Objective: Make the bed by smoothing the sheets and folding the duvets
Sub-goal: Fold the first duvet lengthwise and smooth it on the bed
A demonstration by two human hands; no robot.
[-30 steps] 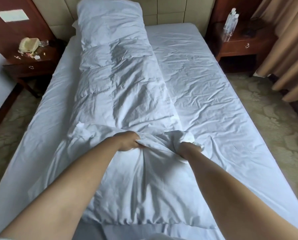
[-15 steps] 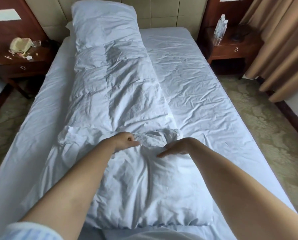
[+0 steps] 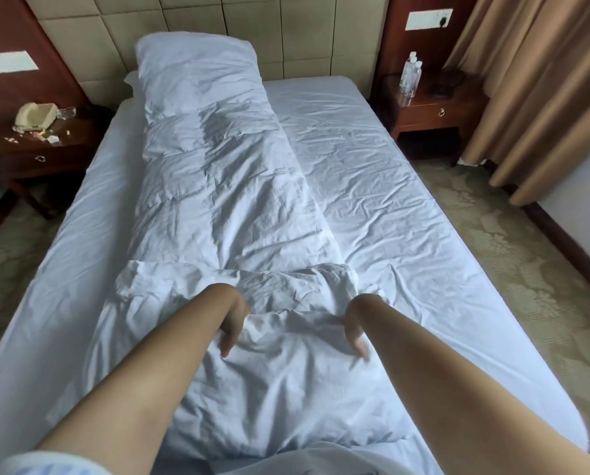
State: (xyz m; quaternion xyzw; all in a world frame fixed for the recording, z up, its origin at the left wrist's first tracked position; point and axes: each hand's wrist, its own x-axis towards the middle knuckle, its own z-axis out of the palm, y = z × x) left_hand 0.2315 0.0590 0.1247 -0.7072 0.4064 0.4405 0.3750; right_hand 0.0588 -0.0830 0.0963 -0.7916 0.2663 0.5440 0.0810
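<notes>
the left hand (image 3: 233,325) lies on the duvet (image 3: 218,207) with wrist bent, its fingers (image 3: 226,347) straight and pointing back toward the person, pressing the cloth and gripping nothing. the right hand (image 3: 353,329) mirrors it at about 3 o'clock from the left one, fingers loose and straight, tips on the fabric, closed around nothing. between the two hands a ridge of bunched duvet rises, and just beyond them, at 12 o'clock, the near end of the duvet is turned back on itself in a rumpled fold. the duvet is a long narrow strip running up the left half of the bed toward the pillow (image 3: 197,70) at 12 o'clock, which leans against the padded headboard (image 3: 307,32). the creased white sheet (image 3: 406,207) lies bare across the right half of the bed, at 1 to 3 o'clock. at 10 o'clock a wooden nightstand (image 3: 36,149) carries a pale telephone-like thing and small scraps. at 2 o'clock another nightstand (image 3: 434,108) holds clear bottles (image 3: 411,75), with tan curtains (image 3: 540,90) beyond it.
</notes>
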